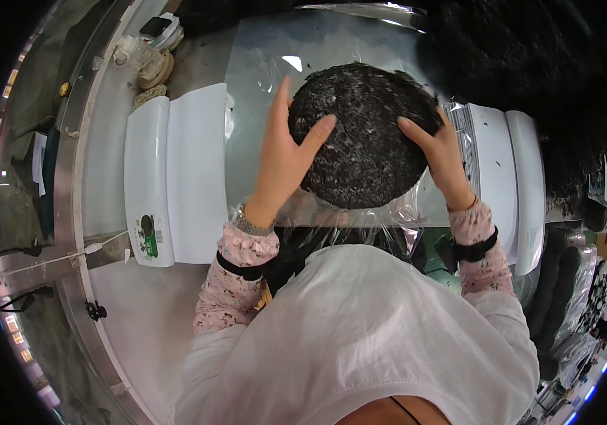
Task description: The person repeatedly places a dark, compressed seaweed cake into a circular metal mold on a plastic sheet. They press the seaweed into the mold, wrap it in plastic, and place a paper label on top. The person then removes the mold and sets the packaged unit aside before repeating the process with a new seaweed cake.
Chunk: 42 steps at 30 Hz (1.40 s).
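Note:
A round, flat disc of dark, flaky matter, like pressed seaweed (pixel 363 139), is held up in front of me, above a work surface covered with clear plastic film (pixel 261 48). Around its left edge is my left hand (pixel 292 143), with the thumb lying on its near face and the fingers at its rim. My right hand (pixel 438 149) grips the right edge, thumb on the face, most fingers hidden behind. Beneath the disc, crumpled clear film hangs over the table's front edge.
Open white printed packaging sheets (pixel 196 175) lie at the left. A stack of white packaging (pixel 494 159) stands at the right. A large dark heap of similar flaky matter (pixel 521 64) fills the upper right. A glass jar (pixel 146 58) and a black phone-like object (pixel 155 26) sit upper left.

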Motion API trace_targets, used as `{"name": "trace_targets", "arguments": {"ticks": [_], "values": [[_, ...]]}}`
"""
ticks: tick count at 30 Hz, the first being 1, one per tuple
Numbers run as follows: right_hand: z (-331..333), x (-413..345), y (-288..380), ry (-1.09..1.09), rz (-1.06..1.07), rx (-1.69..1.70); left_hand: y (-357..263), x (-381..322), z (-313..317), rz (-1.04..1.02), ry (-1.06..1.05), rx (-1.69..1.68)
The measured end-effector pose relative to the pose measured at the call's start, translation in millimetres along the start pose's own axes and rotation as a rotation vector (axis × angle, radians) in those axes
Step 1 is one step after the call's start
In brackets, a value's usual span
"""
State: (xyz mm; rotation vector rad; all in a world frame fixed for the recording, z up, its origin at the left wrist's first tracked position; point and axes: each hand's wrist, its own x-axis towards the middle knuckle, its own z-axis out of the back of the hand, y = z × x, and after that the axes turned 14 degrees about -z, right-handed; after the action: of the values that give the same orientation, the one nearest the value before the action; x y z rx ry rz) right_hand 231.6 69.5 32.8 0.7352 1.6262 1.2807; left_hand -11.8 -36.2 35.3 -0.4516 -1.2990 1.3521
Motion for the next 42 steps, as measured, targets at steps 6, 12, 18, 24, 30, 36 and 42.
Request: {"name": "trace_targets", "arguments": {"ticks": [6,12,18,24,30,36,42], "values": [[9,29,-48,-0.031,0.001,-0.329,21,6,-16,-0.191,0.275,0.538],[2,32,-71,-0.122,0.199,-0.491,32,8,-55,-0.063,0.489,0.799],[-5,25,-76,-0.143,0.213,-0.339,66,2,-66,-0.215,0.416,0.975],[3,36,-76,-0.114,0.154,-0.240,18,10,-41,-0.472,0.258,0.638],[-12,24,-77,-0.223,0.261,-0.447,31,-45,-52,-0.429,0.458,0.395],[-19,17,-74,-0.337,0.236,-0.420,29,-41,-50,-0.391,0.621,0.461],[-41,14,-29,-0.181,0.832,-1.023,41,-43,-55,-0.450,0.527,0.442]]}}
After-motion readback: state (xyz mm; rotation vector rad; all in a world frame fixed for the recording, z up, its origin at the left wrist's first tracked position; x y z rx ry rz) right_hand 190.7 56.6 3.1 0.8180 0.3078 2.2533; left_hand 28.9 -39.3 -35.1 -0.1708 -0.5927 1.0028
